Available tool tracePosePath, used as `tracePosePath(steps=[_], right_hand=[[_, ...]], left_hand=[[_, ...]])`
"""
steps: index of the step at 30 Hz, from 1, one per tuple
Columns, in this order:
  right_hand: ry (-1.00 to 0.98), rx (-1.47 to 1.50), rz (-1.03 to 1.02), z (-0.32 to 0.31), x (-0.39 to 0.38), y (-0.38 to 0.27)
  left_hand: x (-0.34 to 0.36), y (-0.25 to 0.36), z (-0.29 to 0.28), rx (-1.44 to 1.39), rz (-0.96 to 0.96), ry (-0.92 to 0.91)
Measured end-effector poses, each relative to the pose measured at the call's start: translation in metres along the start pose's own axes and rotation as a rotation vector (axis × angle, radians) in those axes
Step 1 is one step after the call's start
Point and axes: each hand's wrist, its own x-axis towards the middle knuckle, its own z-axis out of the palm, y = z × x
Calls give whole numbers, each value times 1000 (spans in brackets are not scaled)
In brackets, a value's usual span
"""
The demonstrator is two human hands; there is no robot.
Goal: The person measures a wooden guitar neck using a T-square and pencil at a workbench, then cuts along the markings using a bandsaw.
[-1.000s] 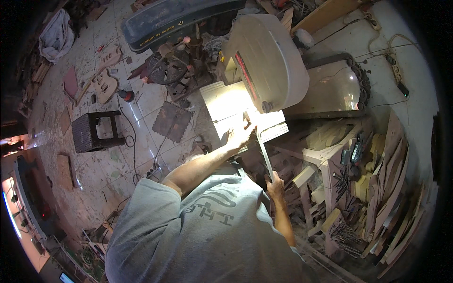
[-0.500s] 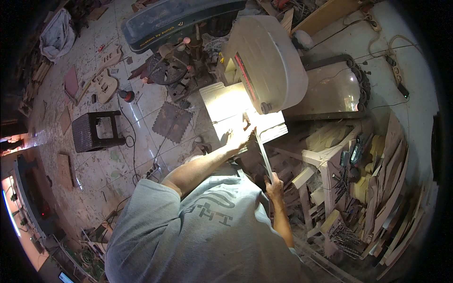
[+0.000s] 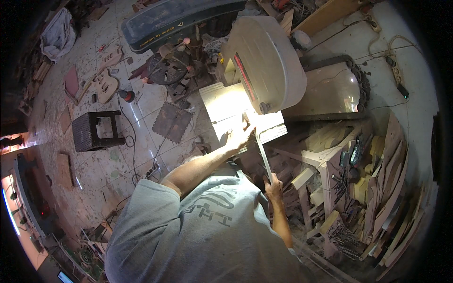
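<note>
My left hand (image 3: 238, 137) is at the brightly lit pale work table (image 3: 222, 106) of a band saw, its fingers closed at the upper end of a long, narrow pale strip (image 3: 263, 153). The strip's tip lies just below the grey saw housing (image 3: 269, 61), where glare hides the detail. My right hand (image 3: 273, 187) grips the lower end of the strip, which slants off the table's near edge toward my body.
Stacked offcuts and a wooden rack (image 3: 321, 160) stand at right, beside a metal-topped case (image 3: 325, 89). A black stool (image 3: 94, 132), guitar-shaped wooden bodies (image 3: 104, 87), a textured mat (image 3: 171, 120) and cables lie on the tiled floor at left; a dark long case (image 3: 179, 21) lies beyond.
My right hand and the near end of the strip have shifted very slightly leftward. My left hand stays in about the same place on the table.
</note>
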Motion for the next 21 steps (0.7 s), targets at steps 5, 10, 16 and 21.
tracePosePath(steps=[5,10,16,21], right_hand=[[5,-7,-15,-1,0,1],[-6,-12,17,-5,1,-6],[0,-9,-3,-6,2,-2],[-2,-23,-10,-4,2,2]], left_hand=[[-1,0,2,30,1,39],[0,8,-9,-55,-79,-122],[7,0,-4,17,-79,-155],[6,0,-6,3,-44,-202]])
